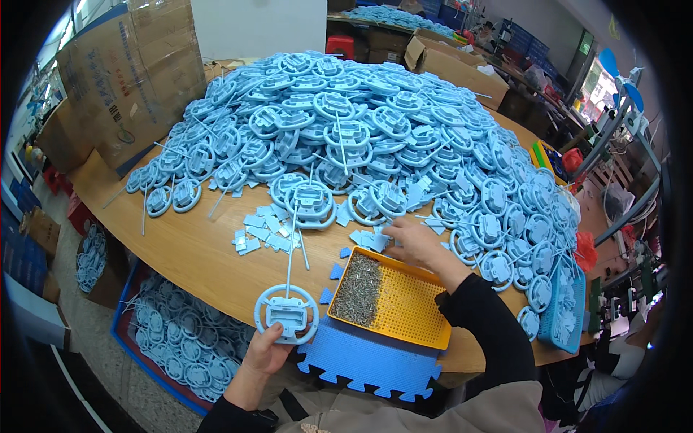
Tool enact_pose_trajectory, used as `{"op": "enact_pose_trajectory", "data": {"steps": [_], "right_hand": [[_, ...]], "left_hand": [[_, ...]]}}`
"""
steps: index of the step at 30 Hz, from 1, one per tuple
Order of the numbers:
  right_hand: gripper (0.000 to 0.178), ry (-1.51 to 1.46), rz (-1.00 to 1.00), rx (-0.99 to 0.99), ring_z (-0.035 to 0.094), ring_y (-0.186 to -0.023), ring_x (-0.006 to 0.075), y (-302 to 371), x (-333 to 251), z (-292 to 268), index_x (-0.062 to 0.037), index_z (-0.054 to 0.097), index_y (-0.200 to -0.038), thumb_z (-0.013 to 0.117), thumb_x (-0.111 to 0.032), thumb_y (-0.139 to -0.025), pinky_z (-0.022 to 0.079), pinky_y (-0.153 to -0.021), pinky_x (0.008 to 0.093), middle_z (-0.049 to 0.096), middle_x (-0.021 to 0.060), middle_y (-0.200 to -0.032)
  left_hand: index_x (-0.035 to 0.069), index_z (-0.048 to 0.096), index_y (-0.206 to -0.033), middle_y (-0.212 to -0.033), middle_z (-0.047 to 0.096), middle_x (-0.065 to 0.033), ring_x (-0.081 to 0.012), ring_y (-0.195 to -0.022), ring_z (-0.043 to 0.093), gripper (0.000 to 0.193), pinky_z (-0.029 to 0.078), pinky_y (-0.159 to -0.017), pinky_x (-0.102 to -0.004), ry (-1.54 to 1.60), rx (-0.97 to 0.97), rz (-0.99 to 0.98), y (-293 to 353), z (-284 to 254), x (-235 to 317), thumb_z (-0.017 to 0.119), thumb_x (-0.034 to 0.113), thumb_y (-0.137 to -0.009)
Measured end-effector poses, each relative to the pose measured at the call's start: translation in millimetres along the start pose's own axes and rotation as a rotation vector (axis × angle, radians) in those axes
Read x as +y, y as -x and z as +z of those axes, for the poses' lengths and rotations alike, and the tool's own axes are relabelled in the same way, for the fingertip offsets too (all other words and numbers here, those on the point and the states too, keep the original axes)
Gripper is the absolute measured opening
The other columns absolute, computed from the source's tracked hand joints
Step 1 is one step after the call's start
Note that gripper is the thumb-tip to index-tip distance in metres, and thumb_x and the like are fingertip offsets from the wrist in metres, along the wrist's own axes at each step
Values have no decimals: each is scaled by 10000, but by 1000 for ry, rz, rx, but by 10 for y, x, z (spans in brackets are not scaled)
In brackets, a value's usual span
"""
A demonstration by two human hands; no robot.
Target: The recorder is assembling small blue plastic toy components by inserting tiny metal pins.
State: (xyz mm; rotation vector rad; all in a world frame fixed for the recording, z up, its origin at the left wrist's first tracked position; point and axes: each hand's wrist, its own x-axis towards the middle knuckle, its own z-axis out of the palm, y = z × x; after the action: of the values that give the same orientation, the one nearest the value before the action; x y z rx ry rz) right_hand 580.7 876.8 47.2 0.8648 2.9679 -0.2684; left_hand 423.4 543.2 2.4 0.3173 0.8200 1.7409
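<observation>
My left hand (266, 352) grips the lower rim of a light blue plastic toy steering wheel (312, 333), thumb on its front. The wheel has a rectangular hollow in the middle, and a thin rod (290, 252) extends from its top. My right hand (419, 247) reaches over the far edge of an orange perforated tray (415, 307), its fingers apart beside small flat blue plastic covers (369, 239). Its fingertips are partly hidden. Many small metal screws (357, 290) fill the tray's left part. Beneath the tray lies a blue foam mat (368, 357).
A large heap of similar blue wheels (332, 108) covers the far tabletop (137, 224). More covers (267, 227) lie in front of it. A blue basket (567, 310) stands at the right edge, a cardboard sheet (130, 79) far left. Below is a bin of wheels (184, 332).
</observation>
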Motion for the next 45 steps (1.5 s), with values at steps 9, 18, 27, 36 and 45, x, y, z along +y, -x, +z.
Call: {"op": "enact_pose_trajectory", "data": {"steps": [9, 18, 27, 36, 45], "right_hand": [[252, -161, -235, -12, 605, -890, 291, -346, 54, -9, -113, 661, -1007, 649, -217, -778, 491, -758, 396, 613, 89, -933], [197, -765, -439, 471, 649, -851, 250, 147, -1024, -691, -42, 645, -901, 667, 28, -718, 515, -732, 313, 663, 84, -926], [355, -529, -647, 574, 488, -1186, 303, 307, -1171, -409, -163, 678, -976, 680, 1, -661, 399, -980, 440, 585, 54, -1199], [296, -1356, -10, 204, 602, -957, 165, 475, -1347, -271, -29, 502, -1002, 711, -110, -808, 513, -820, 297, 578, 83, -960], [207, -1388, 66, 63, 567, -724, 76, 468, -1342, -83, -23, 546, -841, 681, -180, -854, 475, -657, 227, 593, 19, -778]], "left_hand": [[66, 438, -1282, -1186, 563, -174, -296, -1047, 586, 491, 510, -842, -436, 144, -30, 115, -392, 205, 368, 469, 414, -937], [100, 315, -1357, -1282, 477, -116, -239, -1149, 529, 491, 463, -962, -423, 4, -38, 115, -938, 684, 478, 498, 94, -902], [108, 319, -1372, -1273, 487, -71, -206, -1175, 505, 591, 457, -961, -406, -56, -175, -20, -762, 702, 505, 596, 102, -850], [113, 322, -1332, -1246, 467, -90, -195, -1156, 501, 584, 463, -956, -364, -33, -89, 269, -638, 879, 408, 588, -33, -833], [95, 354, -1292, -1185, 476, -60, -148, -1105, 499, 511, 465, -910, -308, -33, -106, 271, -561, 741, 357, 592, -18, -854]]}}
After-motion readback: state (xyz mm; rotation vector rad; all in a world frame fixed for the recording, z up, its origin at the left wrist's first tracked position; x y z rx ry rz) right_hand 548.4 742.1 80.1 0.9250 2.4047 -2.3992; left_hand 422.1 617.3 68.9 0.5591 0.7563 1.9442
